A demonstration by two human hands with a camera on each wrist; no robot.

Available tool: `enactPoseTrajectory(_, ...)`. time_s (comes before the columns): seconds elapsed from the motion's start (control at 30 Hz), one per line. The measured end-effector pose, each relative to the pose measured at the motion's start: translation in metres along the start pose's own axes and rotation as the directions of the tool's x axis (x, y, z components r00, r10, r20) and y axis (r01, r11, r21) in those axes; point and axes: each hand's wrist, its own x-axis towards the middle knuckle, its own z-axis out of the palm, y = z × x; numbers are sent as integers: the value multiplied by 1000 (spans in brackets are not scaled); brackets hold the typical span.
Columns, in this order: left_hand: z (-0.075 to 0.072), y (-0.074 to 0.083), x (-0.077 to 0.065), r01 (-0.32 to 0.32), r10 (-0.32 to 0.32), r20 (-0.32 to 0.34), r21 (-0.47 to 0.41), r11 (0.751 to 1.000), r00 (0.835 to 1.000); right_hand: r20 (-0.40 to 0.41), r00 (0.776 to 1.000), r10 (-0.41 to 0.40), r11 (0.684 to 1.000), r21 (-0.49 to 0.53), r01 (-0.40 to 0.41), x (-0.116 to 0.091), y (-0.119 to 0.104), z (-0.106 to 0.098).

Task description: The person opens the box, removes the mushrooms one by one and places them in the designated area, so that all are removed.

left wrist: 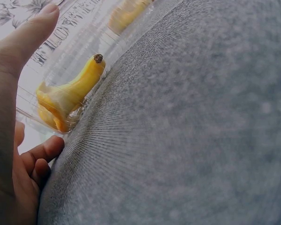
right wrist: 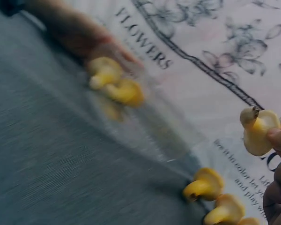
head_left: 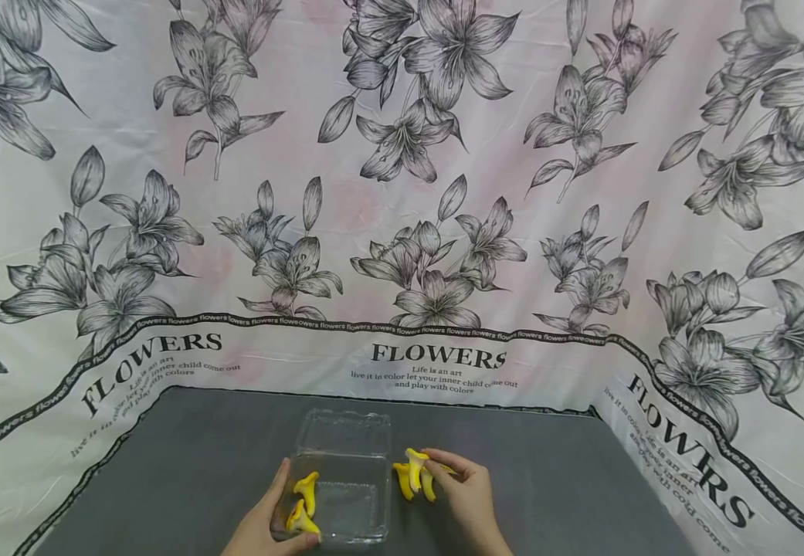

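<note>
A clear plastic clamshell container stands on the table with its lid folded back away from me. Two yellow trumpet-shaped mushrooms lie inside, along its left side. My left hand holds the container's left side, thumb at the near corner and fingers along the outer wall. To the right of the container, my right hand pinches another yellow mushroom between thumb and fingers, raised off the table. Beneath it, more yellow mushrooms rest on the table, partly covered by the hand in the head view.
The dark grey tabletop extends around the container. A white cloth printed with black flowers and lettering hangs behind the table and along both sides.
</note>
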Motion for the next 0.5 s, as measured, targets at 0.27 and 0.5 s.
enactPoseTrajectory(0.27,3,-3,-1,14,-14,-5,3,1000,1000,82,996,-27,1000,-14,28,-21,23,-8)
enactPoseTrajectory(0.5,0,3,0,6,-6,19,-11,1000,1000,118,993,28,997,-72,-20,-28,33,-10)
